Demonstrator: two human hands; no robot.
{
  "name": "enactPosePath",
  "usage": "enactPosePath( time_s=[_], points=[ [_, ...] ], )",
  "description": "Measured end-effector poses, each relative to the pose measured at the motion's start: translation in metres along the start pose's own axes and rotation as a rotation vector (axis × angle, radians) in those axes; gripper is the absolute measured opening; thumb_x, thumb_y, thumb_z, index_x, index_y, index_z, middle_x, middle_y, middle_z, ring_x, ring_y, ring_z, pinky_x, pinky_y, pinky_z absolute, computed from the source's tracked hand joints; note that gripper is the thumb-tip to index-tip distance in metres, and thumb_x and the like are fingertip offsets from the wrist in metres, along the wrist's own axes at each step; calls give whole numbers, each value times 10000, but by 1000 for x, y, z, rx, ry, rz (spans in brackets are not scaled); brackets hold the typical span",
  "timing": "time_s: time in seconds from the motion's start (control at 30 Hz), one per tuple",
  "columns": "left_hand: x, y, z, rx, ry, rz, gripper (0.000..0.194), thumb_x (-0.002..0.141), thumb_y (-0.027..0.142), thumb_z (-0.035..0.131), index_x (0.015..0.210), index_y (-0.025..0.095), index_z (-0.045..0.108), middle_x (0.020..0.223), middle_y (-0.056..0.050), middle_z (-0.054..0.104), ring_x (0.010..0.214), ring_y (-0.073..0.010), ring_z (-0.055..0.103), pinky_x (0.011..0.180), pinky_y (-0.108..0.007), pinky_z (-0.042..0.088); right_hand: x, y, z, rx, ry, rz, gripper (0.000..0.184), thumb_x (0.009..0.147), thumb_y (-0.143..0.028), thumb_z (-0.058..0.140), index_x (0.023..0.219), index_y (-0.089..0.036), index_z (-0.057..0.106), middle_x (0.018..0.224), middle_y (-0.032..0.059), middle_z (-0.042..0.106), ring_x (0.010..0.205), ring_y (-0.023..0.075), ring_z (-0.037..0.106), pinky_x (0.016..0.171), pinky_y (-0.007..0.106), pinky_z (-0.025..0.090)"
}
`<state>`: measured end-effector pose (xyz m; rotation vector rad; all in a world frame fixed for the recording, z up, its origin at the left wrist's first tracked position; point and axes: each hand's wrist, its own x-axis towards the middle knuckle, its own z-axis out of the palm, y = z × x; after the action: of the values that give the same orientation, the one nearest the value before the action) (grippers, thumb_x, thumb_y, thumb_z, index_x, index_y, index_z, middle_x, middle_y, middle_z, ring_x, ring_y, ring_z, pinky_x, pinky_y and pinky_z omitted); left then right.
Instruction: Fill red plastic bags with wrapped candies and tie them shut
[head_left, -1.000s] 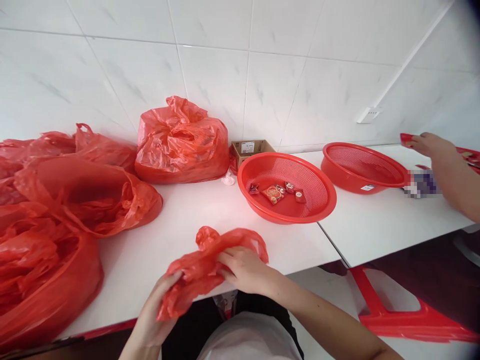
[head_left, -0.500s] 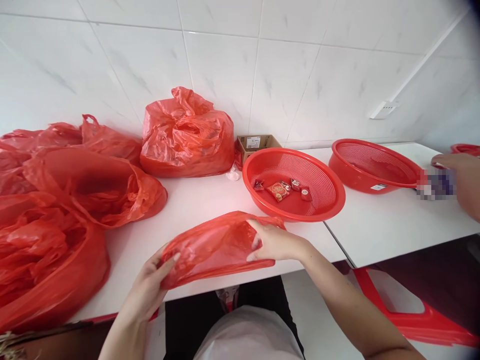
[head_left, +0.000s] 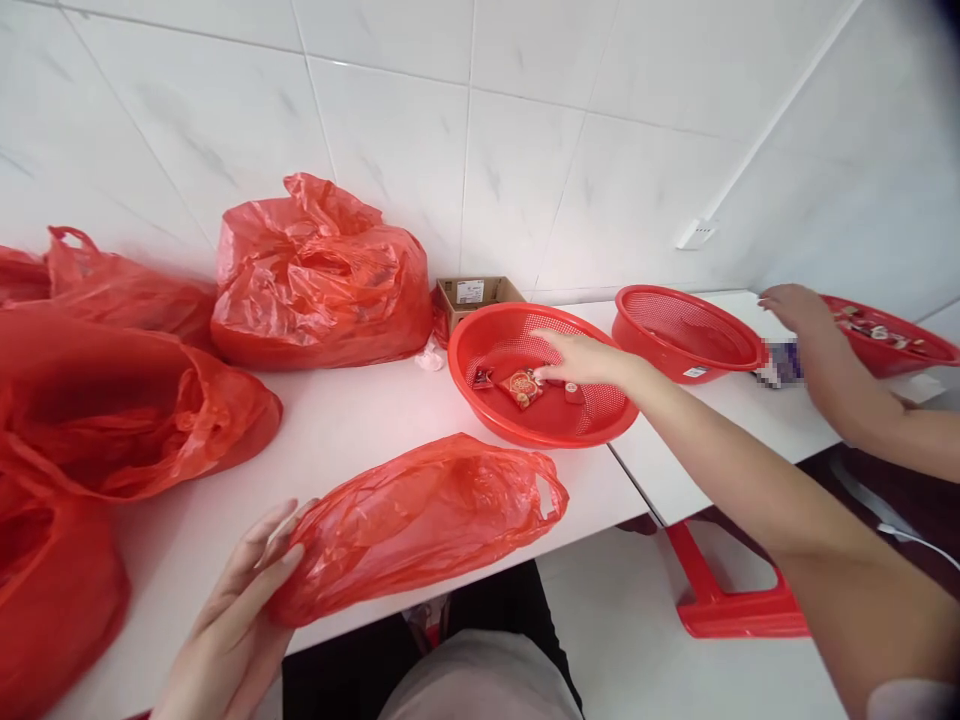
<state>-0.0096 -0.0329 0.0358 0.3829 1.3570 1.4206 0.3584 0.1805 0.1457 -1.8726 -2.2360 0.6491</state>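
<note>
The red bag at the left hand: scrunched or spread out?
Spread out: the bag lies lengthwise along the table, left hand at one end.

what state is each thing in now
loose bag: crumpled
near basket: upright
packets: wrapped, inside near basket
left hand: touching loose bag
right hand: open, by packets, contact unclear
cardboard box: open-topped
big bag: bulging
nearby bag: mouth gaping
middle basket: upright
far basket: holding small items

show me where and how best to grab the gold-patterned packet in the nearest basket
Probably pinch the packet by its near edge, coming down from above. It lies fairly flat in the basket, so the raised walls hinder a low sideways approach; smaller packets sit to its left and right, leaving the near side freer.
</note>
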Motion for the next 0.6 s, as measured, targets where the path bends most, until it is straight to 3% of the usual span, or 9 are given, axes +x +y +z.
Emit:
enactPosePath(
  time_s=[0.07, 0.13, 0.23, 0.33, 0.43, 0.53, 0.6],
  points=[
    [1, -3, -4, 65, -5, 14, 416, 572, 341, 840, 975, 313, 742, 1206, 33, 678, 1197, -239, 588, 790, -192, 580, 30, 26, 9, -139, -36, 159, 736, 673, -268, 828, 1333, -113, 541, 1134, 156, 636, 871, 193, 673, 798, 300, 489],
    [0, -6, -6, 239, -59, 51, 337, 604, 417, 819, 906, 276, 768, 1221, -1, 681, 1305, -273, 501, 959, -252, 526, 46, 45, 23, -170, -62, 196, 613, 729, -265, 788, 1266, -64, 572, 1109, 142, 625, 871, 159, 661, 795, 272, 480],
    [-6, -9, -1, 543, -99, 228, 351, 727, 500, 708, 993, 279, 772, 1282, -20, 652, 1381, -274, 413, 1187, -337, 263, 51, 57, 43, -169, -139, 205, 349, 922, -335, 609, 1176, -96, 600, 1112, 80, 613, 869, 123, 647, 815, 292, 517],
    [-10, -13, 5, 637, -21, 397, 405, 822, 498, 603, 1177, 325, 692, 1372, 0, 585, 1385, -270, 408, 1214, -408, 189, 53, 56, 52, -169, -192, 248, 297, 969, -326, 546, 1179, -119, 588, 1153, 79, 609, 944, 160, 636, 833, 363, 541],
    [-4, -19, 2, 654, 1, 444, 490, 837, 497, 586, 1298, 334, 604, 1443, -1, 521, 1415, -276, 360, 1213, -445, 177, 60, 53, 47, -127, -190, 287, 258, 948, -288, 579, 1132, -110, 602, 1079, 74, 635, 898, 158, 641, 782, 348, 556],
    [3, -24, -3, 664, -63, 413, 550, 823, 500, 611, 1345, 336, 560, 1475, -2, 491, 1435, -277, 326, 1213, -453, 169, 62, 47, 26, -20, -176, 264, 139, 882, -155, 627, 1001, -85, 604, 858, 73, 658, 727, 153, 657, 666, 309, 568],
    [3, -24, -1, 642, -96, 362, 573, 820, 504, 623, 1362, 336, 541, 1491, 2, 474, 1445, -266, 308, 1214, -446, 166, 53, 35, 10, 65, -137, 201, 137, 860, -76, 585, 994, -101, 570, 852, 81, 655, 698, 143, 664, 656, 285, 568]
  ],
)
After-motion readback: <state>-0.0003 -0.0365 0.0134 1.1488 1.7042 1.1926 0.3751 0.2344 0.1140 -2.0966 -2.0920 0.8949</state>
